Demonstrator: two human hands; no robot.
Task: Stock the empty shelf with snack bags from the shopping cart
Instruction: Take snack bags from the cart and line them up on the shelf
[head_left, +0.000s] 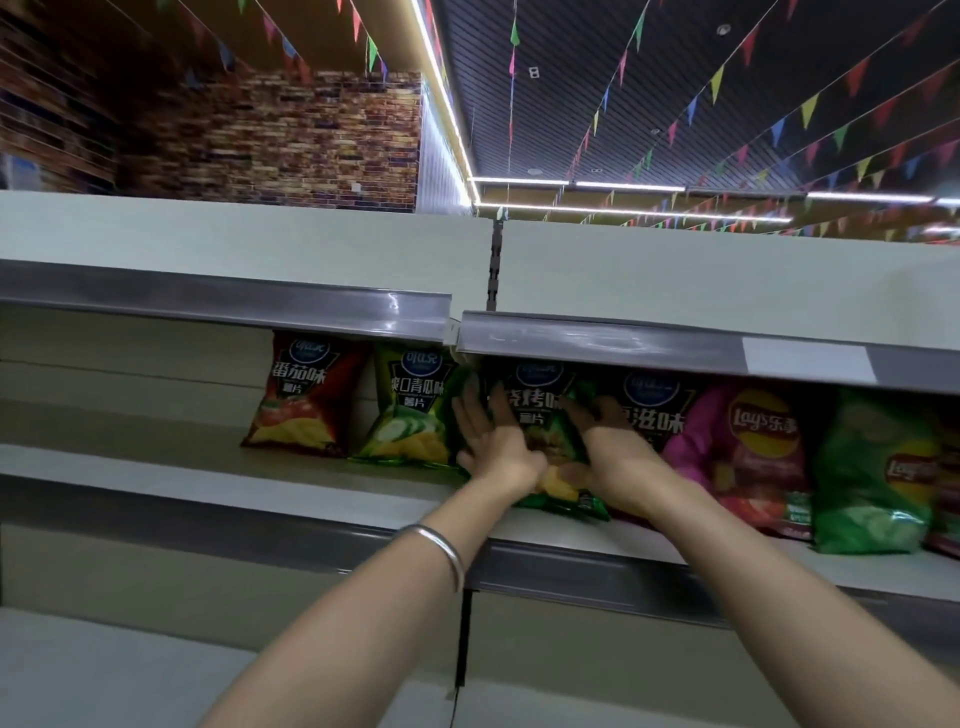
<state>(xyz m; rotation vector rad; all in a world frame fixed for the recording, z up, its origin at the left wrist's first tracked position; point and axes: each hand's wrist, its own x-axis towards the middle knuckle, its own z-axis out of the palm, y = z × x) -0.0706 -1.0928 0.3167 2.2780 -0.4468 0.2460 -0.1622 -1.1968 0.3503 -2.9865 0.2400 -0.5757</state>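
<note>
Shelf (156, 467) lies bare toward its left edge, bags crowding its right. Left hand (493, 447) and right hand (613, 457), fingers spread, clasp a green bag (545, 431) standing mid-shelf between neighbouring bags.

The red bag (306, 400) reads 番茄味, the green bag (413, 415) 爽口青瓜味, the pink bag (743, 452) Lay's乐事.
</note>
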